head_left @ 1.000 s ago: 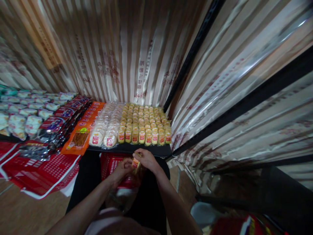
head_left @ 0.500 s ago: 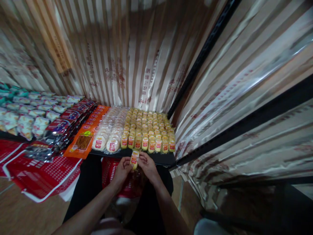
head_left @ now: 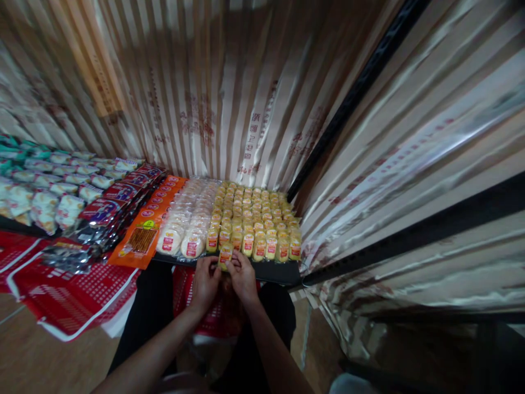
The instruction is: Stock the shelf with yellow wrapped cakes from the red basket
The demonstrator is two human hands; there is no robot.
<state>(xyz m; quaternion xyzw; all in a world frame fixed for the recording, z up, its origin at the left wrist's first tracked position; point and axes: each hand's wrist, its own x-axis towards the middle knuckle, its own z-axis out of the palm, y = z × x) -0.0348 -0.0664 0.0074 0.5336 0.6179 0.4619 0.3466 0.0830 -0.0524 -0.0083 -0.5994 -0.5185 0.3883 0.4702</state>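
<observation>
Both hands' fingers [head_left: 229, 264] pinching yellow packet [head_left: 225, 256]

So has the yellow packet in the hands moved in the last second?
Yes. The packet has gone forward, away from the body: it was short of the shelf edge, above the red basket, and now sits at the front row.

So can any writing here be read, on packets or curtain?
Nothing reads clearly.
On the striped curtain: red characters, too blurred.
On the yellow packet in the left hand and right hand: red label, too small.
On the orange packets: print blurred.
On the red sheet: white marks, unreadable.
</observation>
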